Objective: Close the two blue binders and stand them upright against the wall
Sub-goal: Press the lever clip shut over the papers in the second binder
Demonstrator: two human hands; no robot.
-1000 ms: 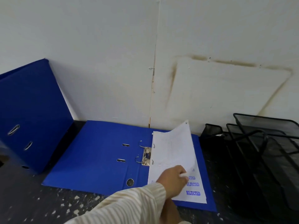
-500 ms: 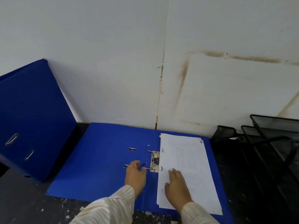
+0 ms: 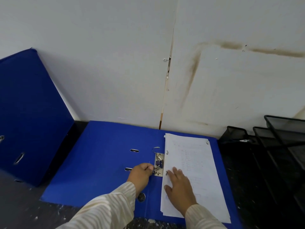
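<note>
Head view looks down on two hands over an open binder (image 3: 102, 162) lying flat on a dark speckled counter (image 3: 24, 212). Left hand (image 3: 141, 175) is curled, its fingertips (image 3: 151, 167) pinched on the near part of the metal ring clip (image 3: 158, 164) at the binder's spine; whether it grips the lever or the lower ring cannot be told. Right hand (image 3: 179, 187) lies flat with fingers spread on a stack of white paper (image 3: 194, 162), palm down, holding nothing and pressing the sheets just right of the clip. Both wrists wear pale striped sleeves (image 3: 105, 207).

The paper covers the binder's right half, its punched edge beside the clip; faint writing shows on the top sheet but is too small to read. The far ring (image 3: 156, 148) stands up as an open hook. Two slots (image 3: 134, 150) pierce the left cover, and a round finger hole (image 3: 141, 197) sits in the spine near the left sleeve. The binder's far edge touches the white wall (image 3: 107, 63).

A second binder (image 3: 28, 116) stands closed at the left, tilted, its top leaning on the wall. At the right, black mesh trays (image 3: 272, 142) sit on the counter, just beside the open binder. Brown stains mark the wall above them, right of a vertical seam.
</note>
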